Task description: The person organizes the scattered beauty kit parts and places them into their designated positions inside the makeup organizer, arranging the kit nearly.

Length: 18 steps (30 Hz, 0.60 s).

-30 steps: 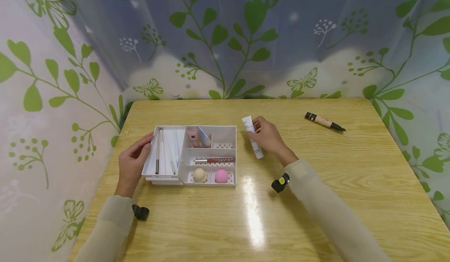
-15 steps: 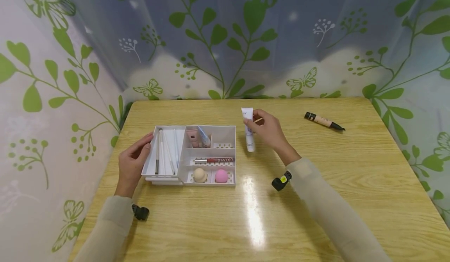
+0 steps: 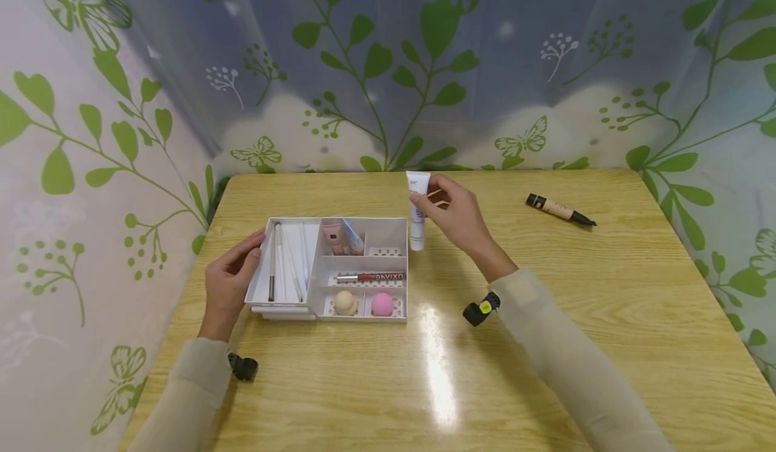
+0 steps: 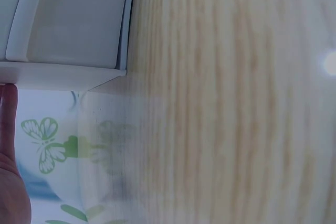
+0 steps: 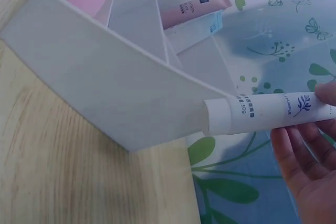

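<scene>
Between thumb and fingers my right hand [image 3: 457, 213] pinches a white squeeze tube [image 3: 417, 213], held upright with its cap down, just right of the white organizer box [image 3: 358, 318]. In the right wrist view the tube [image 5: 262, 113] shows a blue plant print, its cap close to the box wall. My left hand [image 3: 230, 283] rests against the box's left side, thumb and fingers at its edge. Inside the box's back compartment stand a pink tube [image 3: 333, 238] and a light blue tube [image 3: 353, 236]. A red lip gloss [image 3: 371, 277] lies in the middle one.
Several makeup brushes [image 3: 285, 263] lie in the box's left tray. A beige sponge [image 3: 345, 302] and a pink sponge [image 3: 382, 304] sit in its front compartments. A beige and black marker-like tube [image 3: 560, 210] lies on the wooden table [image 3: 576, 317] at right.
My right hand has raised the white tube, turned it more upright and carried it left, up to the box's right edge. The left hand and the box have stayed in place.
</scene>
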{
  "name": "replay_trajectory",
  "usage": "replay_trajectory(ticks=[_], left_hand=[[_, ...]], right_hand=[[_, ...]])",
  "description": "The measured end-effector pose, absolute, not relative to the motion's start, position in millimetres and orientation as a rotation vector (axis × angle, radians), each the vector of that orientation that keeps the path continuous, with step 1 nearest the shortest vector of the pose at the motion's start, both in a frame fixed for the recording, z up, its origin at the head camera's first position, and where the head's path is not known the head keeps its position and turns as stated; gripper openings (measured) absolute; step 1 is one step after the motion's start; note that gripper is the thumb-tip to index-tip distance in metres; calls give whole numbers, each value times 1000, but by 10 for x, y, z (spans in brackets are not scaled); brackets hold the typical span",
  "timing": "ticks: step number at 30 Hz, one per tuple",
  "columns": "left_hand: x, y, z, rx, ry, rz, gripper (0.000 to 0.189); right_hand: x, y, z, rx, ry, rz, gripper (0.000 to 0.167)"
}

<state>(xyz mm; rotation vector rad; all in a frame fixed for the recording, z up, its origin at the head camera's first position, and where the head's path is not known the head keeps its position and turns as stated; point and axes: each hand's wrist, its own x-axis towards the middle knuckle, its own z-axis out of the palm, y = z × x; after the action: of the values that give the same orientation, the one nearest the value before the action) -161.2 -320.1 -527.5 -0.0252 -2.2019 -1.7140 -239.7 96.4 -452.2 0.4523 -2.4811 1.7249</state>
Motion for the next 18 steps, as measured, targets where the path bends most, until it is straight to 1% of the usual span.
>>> replay_trajectory(ticks=[10,18], left_hand=[[-1609,-3200,-5284,-22,-2199,-1698,29],[-1605,-3189,-5268,-15,-2211,-1684,30]], right_hand=[[-2356,797,-4340,538,-2445,1765,28],[-2364,632,-4376,600,-2447,1774,27]])
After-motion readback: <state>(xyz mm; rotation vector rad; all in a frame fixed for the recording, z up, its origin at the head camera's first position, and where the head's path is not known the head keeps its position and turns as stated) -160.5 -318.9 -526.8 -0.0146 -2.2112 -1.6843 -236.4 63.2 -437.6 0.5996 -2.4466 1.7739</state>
